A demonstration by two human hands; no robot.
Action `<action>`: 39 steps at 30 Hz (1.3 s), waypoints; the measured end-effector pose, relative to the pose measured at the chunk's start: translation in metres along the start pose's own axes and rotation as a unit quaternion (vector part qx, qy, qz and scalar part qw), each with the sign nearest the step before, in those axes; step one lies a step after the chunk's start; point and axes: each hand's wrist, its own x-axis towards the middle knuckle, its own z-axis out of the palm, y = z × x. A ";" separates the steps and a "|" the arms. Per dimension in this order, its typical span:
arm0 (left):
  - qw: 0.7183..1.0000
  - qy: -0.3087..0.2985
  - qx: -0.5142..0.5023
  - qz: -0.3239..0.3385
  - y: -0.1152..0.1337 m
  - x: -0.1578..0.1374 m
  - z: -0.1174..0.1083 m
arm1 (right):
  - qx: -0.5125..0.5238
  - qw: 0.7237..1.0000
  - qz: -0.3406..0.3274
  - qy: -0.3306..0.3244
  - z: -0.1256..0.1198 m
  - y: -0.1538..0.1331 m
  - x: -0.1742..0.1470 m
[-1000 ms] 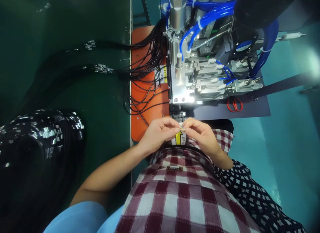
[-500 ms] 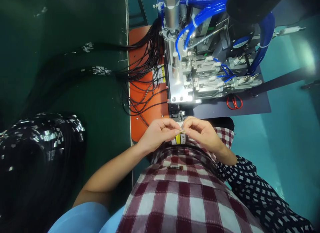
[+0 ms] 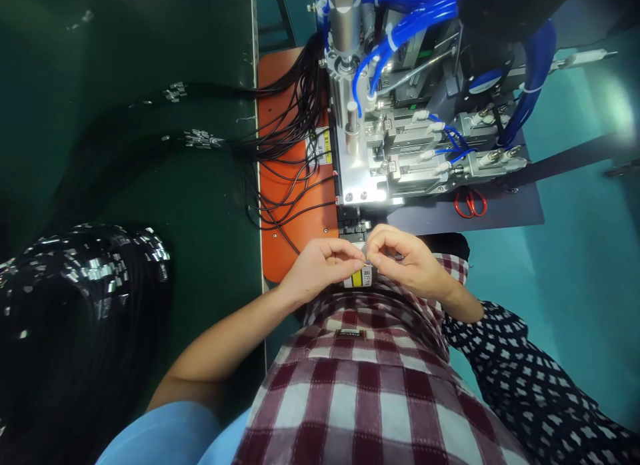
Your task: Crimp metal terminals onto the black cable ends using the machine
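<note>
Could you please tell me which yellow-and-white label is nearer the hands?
The lower label, close by the left hand and right hand; the other label sits on the orange board, crossed by black cables.

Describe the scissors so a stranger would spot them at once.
Find the big silver machine with blue tubes near the top. A dark grey base shows along its lower edge, up and right of the right hand. On it lie the scissors, set apart by two bright red loops amid grey and silver.
</note>
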 end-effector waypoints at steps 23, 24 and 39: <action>0.995 0.085 -0.035 0.048 -0.006 0.003 0.008 | -0.140 0.965 -0.025 0.222 0.035 0.004 -0.016; 0.995 0.087 -0.028 0.049 -0.006 0.003 0.008 | -0.163 0.960 -0.038 0.223 0.035 0.004 -0.016; 0.983 0.042 0.145 0.107 0.003 -0.001 0.003 | -0.493 0.841 -0.154 0.160 0.022 -0.002 -0.018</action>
